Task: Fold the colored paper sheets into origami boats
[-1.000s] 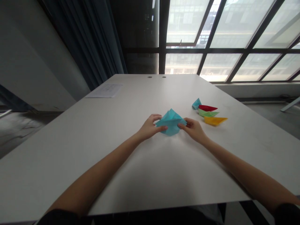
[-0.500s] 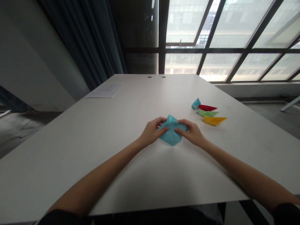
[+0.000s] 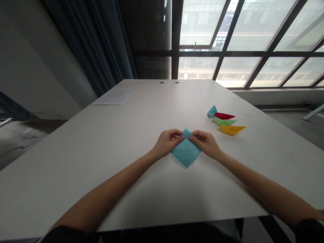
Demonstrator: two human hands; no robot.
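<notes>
A light blue folded paper (image 3: pixel 186 153) lies in a diamond shape just above or on the table, one corner pointing towards me. My left hand (image 3: pixel 170 141) pinches its upper left edge, thumb on top and fingers behind. On the other side my right hand (image 3: pixel 205 141) grips the upper right edge in the same way. Both thumbs are close together near the paper's far corner. The fingers behind the paper are partly hidden.
Folded paper boats stand to the right on the white table (image 3: pixel 152 114): a yellow one (image 3: pixel 232 130), a green one (image 3: pixel 225 122) and a red one (image 3: pixel 224 116). Behind them is a small blue folded paper (image 3: pixel 212 111). A printed sheet (image 3: pixel 113 97) lies far left.
The blue paper has gone from a puffed, bent shape to a flatter diamond, with its near corner closer to me. Both thumbs have shifted towards its far corner.
</notes>
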